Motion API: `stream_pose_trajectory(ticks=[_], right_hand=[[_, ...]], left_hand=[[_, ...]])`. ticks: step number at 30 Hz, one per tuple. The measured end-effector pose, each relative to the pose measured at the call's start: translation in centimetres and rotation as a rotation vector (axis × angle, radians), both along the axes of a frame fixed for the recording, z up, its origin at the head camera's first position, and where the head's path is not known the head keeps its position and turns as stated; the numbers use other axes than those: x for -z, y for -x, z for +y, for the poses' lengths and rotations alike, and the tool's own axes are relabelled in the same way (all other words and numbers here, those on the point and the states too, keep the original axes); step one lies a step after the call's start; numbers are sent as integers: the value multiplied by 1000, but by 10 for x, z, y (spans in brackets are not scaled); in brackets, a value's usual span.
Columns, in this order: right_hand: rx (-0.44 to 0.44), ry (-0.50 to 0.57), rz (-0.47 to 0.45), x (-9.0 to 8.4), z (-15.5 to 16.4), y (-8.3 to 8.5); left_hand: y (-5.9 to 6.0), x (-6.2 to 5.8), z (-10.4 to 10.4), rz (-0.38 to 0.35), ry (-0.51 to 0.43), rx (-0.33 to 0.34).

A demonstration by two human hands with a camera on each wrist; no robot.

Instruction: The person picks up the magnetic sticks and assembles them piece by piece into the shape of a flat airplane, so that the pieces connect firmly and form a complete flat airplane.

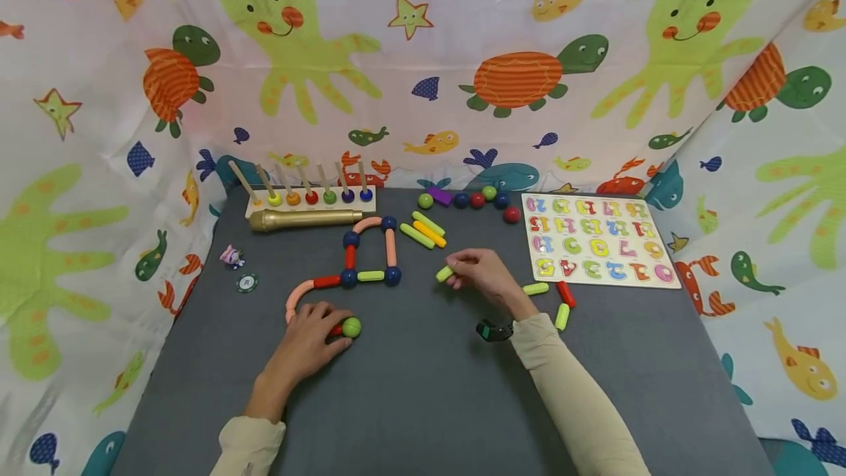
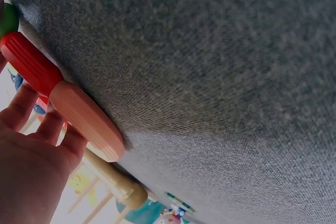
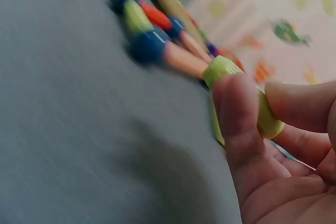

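Observation:
My left hand (image 1: 309, 340) rests by the near end of a joined chain of toy rods and balls. Its thumb and index finger hold the green ball (image 1: 352, 327) from either side. A red rod (image 2: 31, 61) runs from that ball to a curved pink rod (image 2: 86, 121), the other fingers lying along them. The chain goes on to a loop with several dark blue balls (image 1: 393, 275) and a yellow-green rod (image 1: 371, 276). Above the table to the right, my right hand (image 1: 485, 278) pinches a short yellow-green rod (image 3: 268, 114) between thumb and index finger.
Yellow-green rods (image 1: 416, 235) and a yellow rod (image 1: 429, 234) lie behind the right hand. Loose balls (image 1: 477, 200) stand at the back, near a number board (image 1: 598, 241). A red rod (image 1: 565, 294) lies beside the right forearm. A peg board (image 1: 311, 200) and gold microphone-like stick (image 1: 304, 220) sit back left.

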State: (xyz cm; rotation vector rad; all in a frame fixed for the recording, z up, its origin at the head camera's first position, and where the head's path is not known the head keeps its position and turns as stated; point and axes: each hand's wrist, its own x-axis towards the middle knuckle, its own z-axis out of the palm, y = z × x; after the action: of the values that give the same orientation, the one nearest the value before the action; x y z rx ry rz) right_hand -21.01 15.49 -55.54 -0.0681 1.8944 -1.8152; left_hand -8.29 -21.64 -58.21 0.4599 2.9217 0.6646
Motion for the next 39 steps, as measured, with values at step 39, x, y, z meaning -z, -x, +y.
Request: stream_pose_trajectory(ticks=[39], right_hand=[[-316,-127,67,26,-139,-96]], left_hand=[[2,-4,-6,32,-23,28]])
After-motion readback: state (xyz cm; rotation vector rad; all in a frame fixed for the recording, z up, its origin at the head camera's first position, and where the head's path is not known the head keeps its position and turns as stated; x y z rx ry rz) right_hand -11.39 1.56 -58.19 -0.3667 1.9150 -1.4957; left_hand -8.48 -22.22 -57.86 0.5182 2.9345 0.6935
